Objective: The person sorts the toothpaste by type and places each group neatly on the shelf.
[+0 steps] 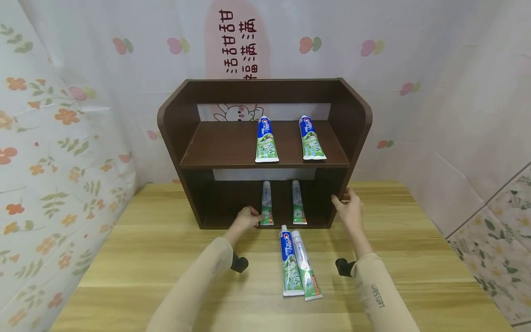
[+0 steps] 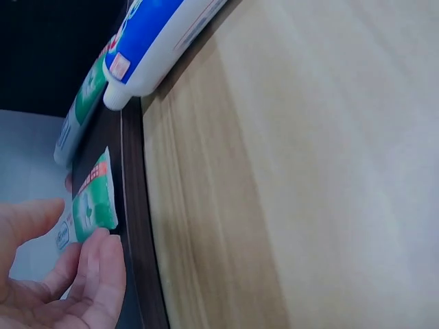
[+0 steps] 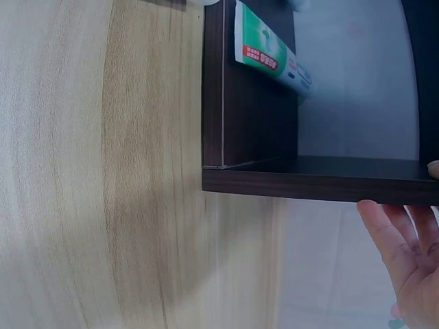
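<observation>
"Bookshelf (image 1: 228,143) held at its side. Why?"

"Steadiness, apparently: right hand (image 1: 350,211) grips its right side. Left hand (image 1: 247,218), fingers relaxed, touches the lower level's left toothpaste tube (image 1: 267,200), likely aligning it. Two tubes (image 1: 290,263) lie before the bookshelf."

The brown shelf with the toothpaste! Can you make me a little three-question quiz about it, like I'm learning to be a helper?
1. How many toothpaste tubes lie on the top board?
2. True or false: the right hand holds a tube.
3. Which is the left hand nearest to?
A) the upper right tube
B) the lower left tube
C) the lower right tube

Key: 1. Two. 2. False; it holds the shelf's right side. 3. B.
</observation>
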A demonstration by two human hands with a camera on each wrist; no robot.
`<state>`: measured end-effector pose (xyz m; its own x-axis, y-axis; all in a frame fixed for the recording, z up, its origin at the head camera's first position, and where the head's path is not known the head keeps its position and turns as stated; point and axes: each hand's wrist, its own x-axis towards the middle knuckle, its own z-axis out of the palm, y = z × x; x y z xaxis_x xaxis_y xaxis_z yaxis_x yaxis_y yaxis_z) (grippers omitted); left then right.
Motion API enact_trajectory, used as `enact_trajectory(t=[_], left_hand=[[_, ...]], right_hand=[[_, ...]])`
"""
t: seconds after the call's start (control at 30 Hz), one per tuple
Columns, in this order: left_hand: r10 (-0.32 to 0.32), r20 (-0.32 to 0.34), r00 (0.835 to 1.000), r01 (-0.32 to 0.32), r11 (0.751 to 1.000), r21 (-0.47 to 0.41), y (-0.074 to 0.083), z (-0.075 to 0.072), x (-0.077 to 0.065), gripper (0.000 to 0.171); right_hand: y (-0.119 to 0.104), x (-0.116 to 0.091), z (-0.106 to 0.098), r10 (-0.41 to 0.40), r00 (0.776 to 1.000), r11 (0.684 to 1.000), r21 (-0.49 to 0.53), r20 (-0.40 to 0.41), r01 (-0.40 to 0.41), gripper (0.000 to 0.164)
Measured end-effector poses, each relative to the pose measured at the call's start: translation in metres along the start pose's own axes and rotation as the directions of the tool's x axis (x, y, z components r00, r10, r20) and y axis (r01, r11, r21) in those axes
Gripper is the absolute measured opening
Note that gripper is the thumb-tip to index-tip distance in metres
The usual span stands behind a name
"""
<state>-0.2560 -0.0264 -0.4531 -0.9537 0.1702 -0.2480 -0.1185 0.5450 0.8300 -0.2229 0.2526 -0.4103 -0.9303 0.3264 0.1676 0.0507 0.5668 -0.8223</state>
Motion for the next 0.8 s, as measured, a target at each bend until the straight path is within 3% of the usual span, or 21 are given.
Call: enact_trajectory(t=[0.2,0.43,0.5,0.57,0.67,0.77,0.8], left_hand=[[-0.076,0.043,0.996,0.078,0.995,-0.059,-0.005,0.005,-0.006,0.026],[-0.055,0.097,0.994,0.066,0.992,-0.111,-0.005,0.016,-0.021,0.025],[-0.056,0.115,0.992,0.069,0.992,-0.108,-0.010,0.024,-0.019,0.025],[-0.020,0.123,0.992,0.031,0.996,-0.088,-0.014,0.030,-0.019,0.027],[0.092,0.180,0.979,-0.070,0.990,-0.126,-0.061,0.058,0.015,0.036],[0.092,0.231,0.969,-0.059,0.988,-0.145,-0.074,0.074,0.023,0.040],[0.086,0.243,0.966,-0.049,0.987,-0.153,-0.071,0.076,0.019,0.039]], right_hand=[[-0.001,-0.002,-0.001,0.000,1.000,1.000,-0.007,0.008,0.000,0.029],[0.000,-0.001,-0.001,-0.008,1.000,1.000,0.003,-0.004,0.008,0.028],[0.000,0.000,-0.001,-0.010,1.000,1.000,0.008,-0.006,0.010,0.028],[0.000,0.000,-0.001,-0.010,1.000,1.000,0.008,-0.009,0.010,0.028],[0.000,0.000,0.000,-0.008,1.000,1.000,0.007,-0.010,0.009,0.027],[0.000,0.001,0.000,-0.007,1.000,1.000,0.005,-0.013,0.007,0.027],[0.000,0.000,0.000,-0.006,1.000,1.000,0.005,-0.013,0.006,0.027]])
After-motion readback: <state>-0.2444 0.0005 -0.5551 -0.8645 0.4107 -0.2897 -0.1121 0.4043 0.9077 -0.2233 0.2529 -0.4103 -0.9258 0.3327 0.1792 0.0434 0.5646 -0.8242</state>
